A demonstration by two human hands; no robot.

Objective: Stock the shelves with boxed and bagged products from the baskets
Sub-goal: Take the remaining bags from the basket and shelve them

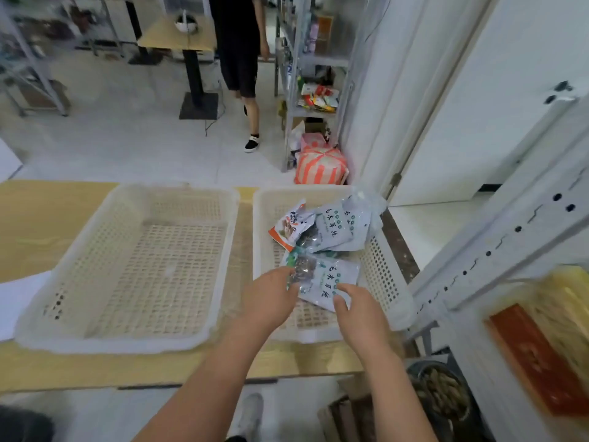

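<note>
White plastic lattice forms 2 baskets, set side by side on the wooden bench (47, 218). The left basket (127, 346) sits to my left. The right basket (384, 269) sits directly ahead of my arms and holds 3 bags.

Bag positions in the right basket:
1. The nearest bag (328, 282), pale blue with a clear window showing dark contents, lies at the near side.
2. A second pale blue bag (341, 228) of the same print lies beyond it, its top reaching the far right corner of the rim.
3. An orange-and-white bag (288, 226) lies against the left side of the second bag.

Grip state: my left grip (271, 298) pinches the left edge of the nearest bag at the clear window, fingers curled. My right grip (357, 314) holds the near right corner of the same bag, thumb on the printed face. I cannot tell whether the bag is lifted or resting on the lattice.

Surroundings: a pale perforated shelf upright (510, 237) stands just to the right of the right basket, with a yellow package with a red label (535, 355) on the shelf at lower right. Across the floor, a person in dark clothes (239, 59) stands beside a second shelf unit (318, 59), and an orange-striped sack (320, 169) lies at its foot.
</note>
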